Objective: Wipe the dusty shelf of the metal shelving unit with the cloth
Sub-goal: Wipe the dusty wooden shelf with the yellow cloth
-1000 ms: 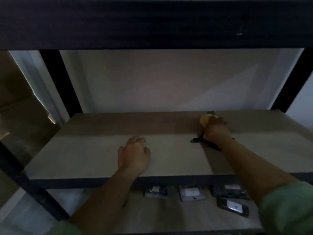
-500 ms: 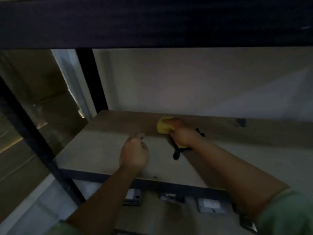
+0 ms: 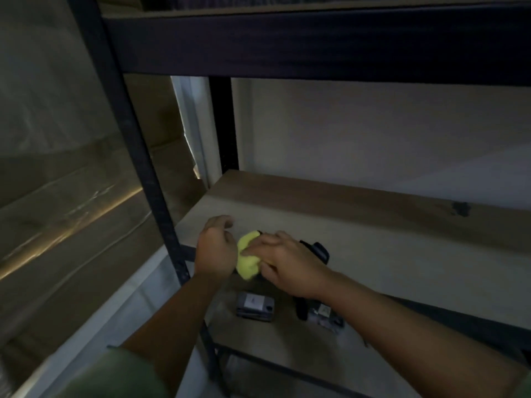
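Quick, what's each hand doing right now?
Left hand: loosely curled, empty, beside the crumpled yellow cloth.
Right hand: pressing that cloth onto the pale wooden shelf board.

Yellow cloth (image 3: 247,261), black-framed shelving unit (image 3: 138,145)

Cloth (image 3: 247,261) on shelf (image 3: 373,254), between hands

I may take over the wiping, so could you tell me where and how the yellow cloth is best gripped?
Judging by its pose, grip the bunched top of the yellow cloth from above, palm down. It lies crumpled at the shelf front edge, the right hand on it, left hand alongside.
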